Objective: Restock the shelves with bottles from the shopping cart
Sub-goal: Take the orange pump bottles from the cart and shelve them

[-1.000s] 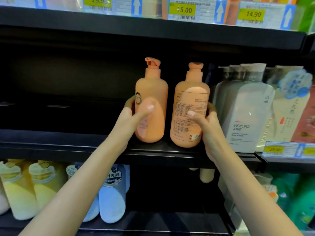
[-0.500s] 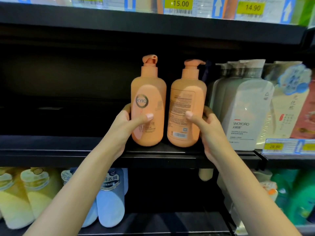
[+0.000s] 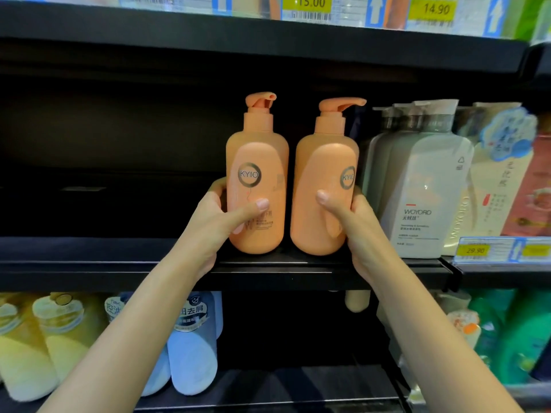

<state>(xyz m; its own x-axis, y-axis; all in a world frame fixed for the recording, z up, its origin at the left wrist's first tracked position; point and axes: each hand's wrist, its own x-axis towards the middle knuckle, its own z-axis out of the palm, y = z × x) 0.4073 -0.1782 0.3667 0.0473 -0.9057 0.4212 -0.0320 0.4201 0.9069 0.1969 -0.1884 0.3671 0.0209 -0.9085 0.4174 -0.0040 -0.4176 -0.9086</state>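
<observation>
On shelf (image 3: pixel 89 275) above both wrists | left hand (image 3: pixel 208 225) grips one orange bottle (image 3: pixel 258 186) | right hand (image 3: pixel 354 222) grips its neighbour (image 3: pixel 323 189) | both standing, release pending; cart unseen

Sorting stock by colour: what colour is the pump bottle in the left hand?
Peach-orange, pump included: the left bottle, head view.

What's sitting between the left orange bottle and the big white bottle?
In the head view, the right orange bottle, gripped by the right hand, stands between the left orange bottle and white bottle.
</observation>
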